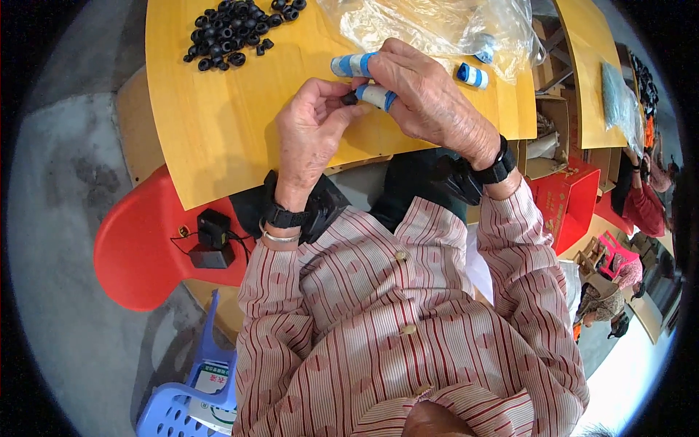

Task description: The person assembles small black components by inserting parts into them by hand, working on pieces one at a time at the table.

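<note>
L hand (309,135) pinches blk part (350,97) at fingertips (356,111), R hand (429,91) adj.

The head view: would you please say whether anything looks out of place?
Perhaps the wired black boxes lying on the red chair, since people normally sit there. The small black parts heaped on the yellow table seem in order.

The grip of the left hand (309,138) covers most of a small black piece (350,97) — its full shape cannot be told; the right hand (429,91) hides some of its own fingers; the upper edge cuts off the desk (226,138) and the clear plastic bag (408,25); the lower edge crops a blue perforated plastic item (164,400); people (644,193) at far right are small and blurred — their handwork is unreadable.
</note>
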Available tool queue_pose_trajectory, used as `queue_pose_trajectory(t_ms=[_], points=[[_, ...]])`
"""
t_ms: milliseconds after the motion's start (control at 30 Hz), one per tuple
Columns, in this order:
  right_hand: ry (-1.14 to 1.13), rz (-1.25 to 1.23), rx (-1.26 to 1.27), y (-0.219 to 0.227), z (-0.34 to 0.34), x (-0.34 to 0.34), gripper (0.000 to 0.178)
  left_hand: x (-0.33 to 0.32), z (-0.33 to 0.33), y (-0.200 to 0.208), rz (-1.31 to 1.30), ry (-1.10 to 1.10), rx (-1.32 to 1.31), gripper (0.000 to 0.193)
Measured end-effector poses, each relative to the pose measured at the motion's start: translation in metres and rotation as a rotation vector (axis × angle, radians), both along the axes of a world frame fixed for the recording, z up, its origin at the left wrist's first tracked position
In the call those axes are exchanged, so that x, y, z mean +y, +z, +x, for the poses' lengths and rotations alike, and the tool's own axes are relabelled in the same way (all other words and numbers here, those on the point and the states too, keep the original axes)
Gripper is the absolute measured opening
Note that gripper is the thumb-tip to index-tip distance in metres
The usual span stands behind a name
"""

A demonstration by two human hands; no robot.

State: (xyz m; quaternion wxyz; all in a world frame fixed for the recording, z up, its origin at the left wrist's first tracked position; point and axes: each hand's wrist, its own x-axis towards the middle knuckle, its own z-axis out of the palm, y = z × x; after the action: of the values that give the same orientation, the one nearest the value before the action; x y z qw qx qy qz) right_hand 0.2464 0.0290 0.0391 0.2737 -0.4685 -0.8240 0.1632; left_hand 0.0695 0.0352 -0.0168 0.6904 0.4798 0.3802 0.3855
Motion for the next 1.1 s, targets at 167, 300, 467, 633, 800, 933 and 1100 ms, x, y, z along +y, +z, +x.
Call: queue_pose_trajectory(t_ms=[167, 300, 467, 633, 800, 933, 1100], points=[[0.012, 0.010, -0.028, 0.002, 0.004, -0.003, 0.034, 0.000, 0.000, 0.007, -0.022, -0.023, 0.018, 0.018], [0.008, 0.020, -0.039, -0.001, 0.004, -0.003, 0.033, 0.000, 0.003, 0.010, -0.036, -0.014, 0.076, 0.017], [0.029, 0.022, -0.015, 0.000, 0.006, -0.003, 0.032, 0.001, 0.003, 0.013, -0.054, -0.059, 0.110, 0.016], [-0.008, -0.014, 0.072, -0.006, 0.010, -0.007, 0.030, 0.002, 0.001, 0.015, -0.100, -0.085, 0.078, 0.017], [-0.019, -0.013, 0.169, -0.006, 0.007, -0.010, 0.029, 0.003, 0.000, 0.016, -0.121, -0.100, 0.041, 0.019], [-0.045, -0.016, 0.167, -0.008, 0.007, -0.011, 0.026, 0.002, -0.001, 0.016, -0.132, -0.100, 0.027, 0.019], [-0.052, 0.045, 0.144, -0.007, 0.012, -0.012, 0.029, 0.003, -0.005, 0.017, -0.224, -0.133, -0.077, 0.021]])
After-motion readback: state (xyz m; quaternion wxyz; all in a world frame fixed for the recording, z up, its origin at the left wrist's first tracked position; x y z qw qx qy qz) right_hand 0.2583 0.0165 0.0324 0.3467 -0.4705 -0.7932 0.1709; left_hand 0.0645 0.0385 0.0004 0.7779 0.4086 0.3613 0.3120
